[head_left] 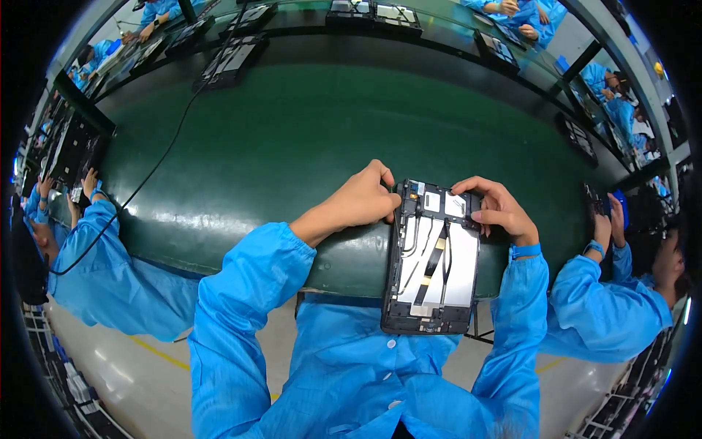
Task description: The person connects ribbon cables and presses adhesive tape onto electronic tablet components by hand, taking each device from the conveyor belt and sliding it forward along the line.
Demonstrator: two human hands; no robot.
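Observation:
An opened tablet with its back off lies over the near table edge, its lower end reaching past it towards me. Silver plates, dark cables and a black-and-gold ribbon strip show inside its black frame. My right hand grips the upper right corner, thumb and fingers on the frame. At the upper left corner my left hand is closed, its curled fingers and thumb pressed against the tablet's side edge. Part of the left fingertips is hidden behind that edge.
Under the tablet runs a green-topped table. A black cable hangs across its left side. On the far shelf lie more opened tablets. Co-workers in blue sit at left and right, with others beyond the shelf.

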